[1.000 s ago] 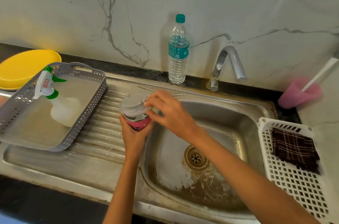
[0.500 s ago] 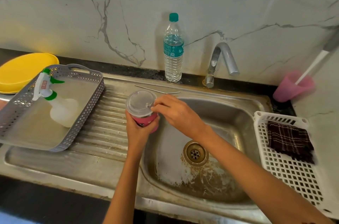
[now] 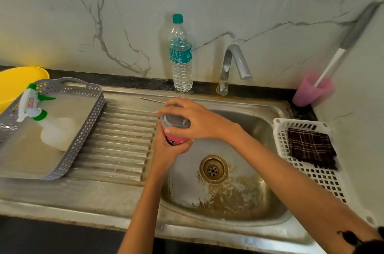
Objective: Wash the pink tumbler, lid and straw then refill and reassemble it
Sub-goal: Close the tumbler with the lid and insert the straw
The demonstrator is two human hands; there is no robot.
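Observation:
My left hand [image 3: 166,149] grips the pink tumbler [image 3: 176,140] from below, holding it upright over the left edge of the sink basin [image 3: 259,197]. The clear lid [image 3: 173,121] sits on top of the tumbler. My right hand [image 3: 195,120] is clamped over the lid, fingers wrapped around its rim. A thin metal straw [image 3: 151,100] lies on the steel ledge behind my hands, partly hidden by my right fingers.
A water bottle [image 3: 180,56] stands by the wall, left of the tap [image 3: 234,62]. A grey tray [image 3: 91,120] with a spray bottle [image 3: 41,120] lies on the drainboard. A white basket [image 3: 311,172] holds a dark cloth [image 3: 310,147]. A pink cup [image 3: 311,89] stands far right, a yellow plate [image 3: 14,83] far left.
My right hand has shifted from pinching the lid's edge to covering and gripping the whole lid. The tumbler has come more upright in my left hand.

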